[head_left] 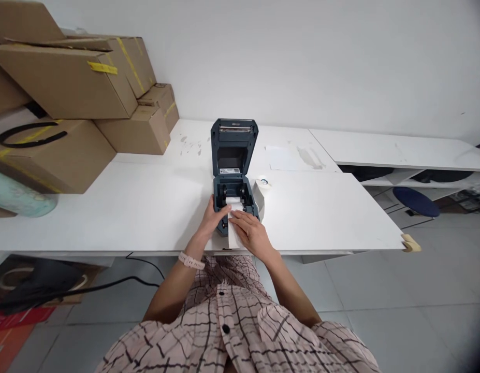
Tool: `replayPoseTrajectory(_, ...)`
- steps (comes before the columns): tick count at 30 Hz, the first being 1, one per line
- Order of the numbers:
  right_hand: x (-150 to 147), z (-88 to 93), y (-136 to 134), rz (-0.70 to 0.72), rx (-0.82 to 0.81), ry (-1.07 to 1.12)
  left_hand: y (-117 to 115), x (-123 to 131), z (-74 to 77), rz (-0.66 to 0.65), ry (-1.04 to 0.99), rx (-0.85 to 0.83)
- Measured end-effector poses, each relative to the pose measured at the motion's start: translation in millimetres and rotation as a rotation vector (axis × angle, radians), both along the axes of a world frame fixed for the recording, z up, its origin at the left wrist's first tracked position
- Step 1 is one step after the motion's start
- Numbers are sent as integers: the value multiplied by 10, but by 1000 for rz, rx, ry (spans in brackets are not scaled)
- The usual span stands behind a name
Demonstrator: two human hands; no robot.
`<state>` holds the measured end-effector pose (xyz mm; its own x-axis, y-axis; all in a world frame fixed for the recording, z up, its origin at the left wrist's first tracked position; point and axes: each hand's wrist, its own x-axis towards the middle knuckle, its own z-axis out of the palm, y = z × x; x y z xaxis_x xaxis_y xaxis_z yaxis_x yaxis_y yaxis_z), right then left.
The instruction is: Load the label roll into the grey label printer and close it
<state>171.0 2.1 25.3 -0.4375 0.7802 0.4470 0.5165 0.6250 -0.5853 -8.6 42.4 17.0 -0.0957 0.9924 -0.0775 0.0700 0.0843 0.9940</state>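
1. Head view: the label printer [235, 176] sits open at the counter [146, 207] front edge. The left hand [215, 217] grips its side, fingers curled; the right hand [250, 231] lies flat, fingers extended, pressing the paper strip [233, 235].
2. Risk: the strip may feed skewed if pulled unevenly.
3. A spare roll [263, 183] lies just beside the printer; cardboard boxes [69, 93] are well apart.

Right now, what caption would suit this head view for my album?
Both hands, left hand and right hand, rest on white paper at an open label printer.
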Motion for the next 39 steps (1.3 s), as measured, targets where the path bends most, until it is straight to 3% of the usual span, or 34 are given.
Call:
replayPoseTrajectory(3, 107, 167, 87, 72, -97, 142, -356, 68, -52, -4, -71, -61)
replayPoseTrajectory(5, 185, 366, 310, 1, -113, 274, -521, 93, -66, -4, -99, -94)
replayPoseTrajectory(7, 228, 592, 702, -158, -45, 388, -599, 96, -53, -12, -112, -124)
replayPoseTrajectory(9, 216, 795, 1215, -191, -55, 440, -611, 85, -26, -31, -114, -148)
replayPoseTrajectory(12, 131, 998, 1951, -91, -180, 442, -597, 70, -4, -47, -118, -155)
replayPoseTrajectory(15, 71, 1063, 2263, 1, -203, 387, -603, 59, -37, -42, -131, -136)
replayPoseTrajectory(18, 94, 999, 2013, -16, -201, 414, -609, 5, -119, -93, -154, -100)
replayPoseTrajectory(22, 173, 780, 1213, -108, -270, 529, -566, -152, -183, -120, -251, -110)
replayPoseTrajectory(27, 199, 453, 441, -166, -380, 512, -463, -207, 8, -11, -266, -95)
replayPoseTrajectory(32, 177, 189, 180, -223, -556, 573, -379, -46, 176, 47, -218, -120)
replayPoseTrajectory(35, 156, 84, 114, -301, -704, 701, -382, 17, 141, 40, -242, -176)
replayPoseTrajectory(39, 108, -11, 58, -300, -847, 842, -440, 25, 96, -29, -277, -141)
